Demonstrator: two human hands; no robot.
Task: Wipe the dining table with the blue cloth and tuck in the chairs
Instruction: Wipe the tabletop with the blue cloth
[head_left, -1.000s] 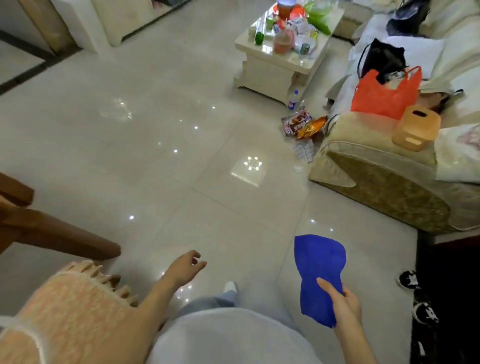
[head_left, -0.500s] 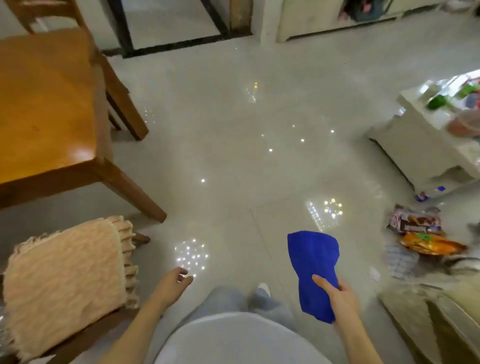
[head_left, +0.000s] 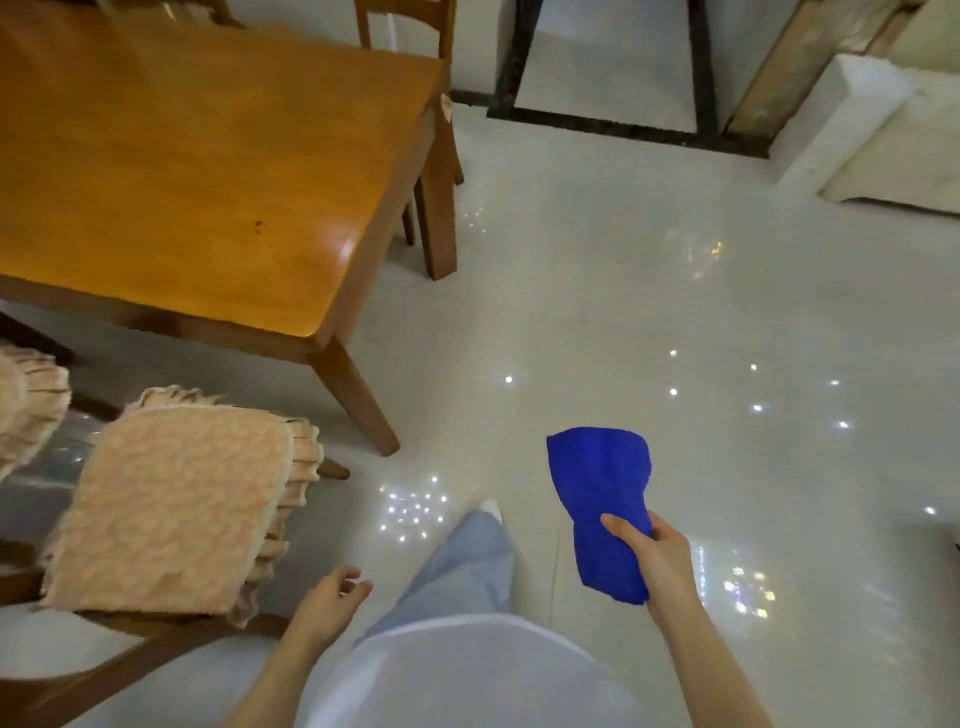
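Observation:
The blue cloth hangs loosely in front of me, gripped in my right hand at the lower right. The wooden dining table fills the upper left, its near corner about a step ahead. A wooden chair with a pink fringed cushion stands pulled out from the table at the lower left. My left hand hangs empty beside that chair, fingers loosely curled. A second cushioned chair shows at the left edge. Another chair's back rises behind the table's far side.
Glossy white tiled floor stretches to the right. A dark-framed doorway lies ahead, and a white cabinet stands at the upper right. My leg in light trousers is between my hands.
My view has swung left from the sofa and coffee table to the dining table, which now fills the upper left. The cushioned chair is closer. My right hand still holds the cloth.

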